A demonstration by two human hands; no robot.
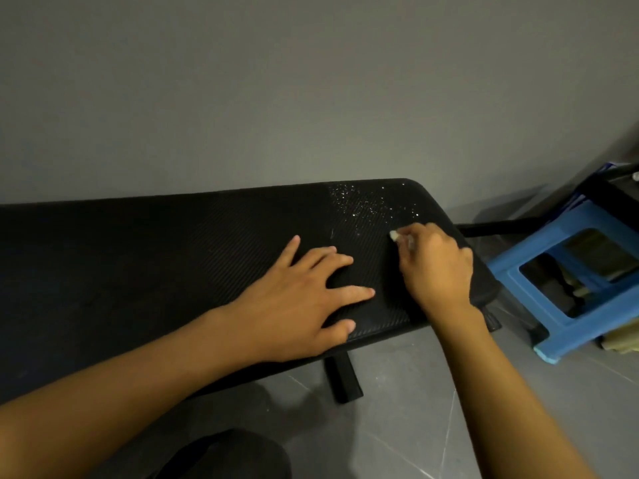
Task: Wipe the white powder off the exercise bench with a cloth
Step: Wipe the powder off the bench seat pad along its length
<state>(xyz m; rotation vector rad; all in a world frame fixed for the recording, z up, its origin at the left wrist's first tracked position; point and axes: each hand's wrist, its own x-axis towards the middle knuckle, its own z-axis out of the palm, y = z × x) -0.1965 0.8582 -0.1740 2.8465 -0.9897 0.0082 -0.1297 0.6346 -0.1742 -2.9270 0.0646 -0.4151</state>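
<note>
Grey wall and grey tiled floor frame a long black padded bench (138, 264), the table of this job, running from the left edge toward the right. Left of centre, the person's left hand (297, 299) lies flat on the padding, its grip wide and empty, fingers spread as a brace. Beyond it, toward the bench's far right end, white powder (366, 202) lies scattered in fine specks across the ribbed cover. Just below that patch, the right hand (435, 264) is curled tight, its grip narrow around a small pale wad, apparently the cloth (395, 235), only a corner of which shows past the fingertips; it touches or nearly touches the padding at the powder's near edge. Right of the bench, well apart, stands a blue plastic stool (567, 281). Judged from this, wiping has barely reached the powder. To do it well, the cloth would likely need opening out for wider contact, then firm strokes along the ribbing, gathering specks toward one edge rather than scattering them onto the floor, with the braced hand steadying the body.
</note>
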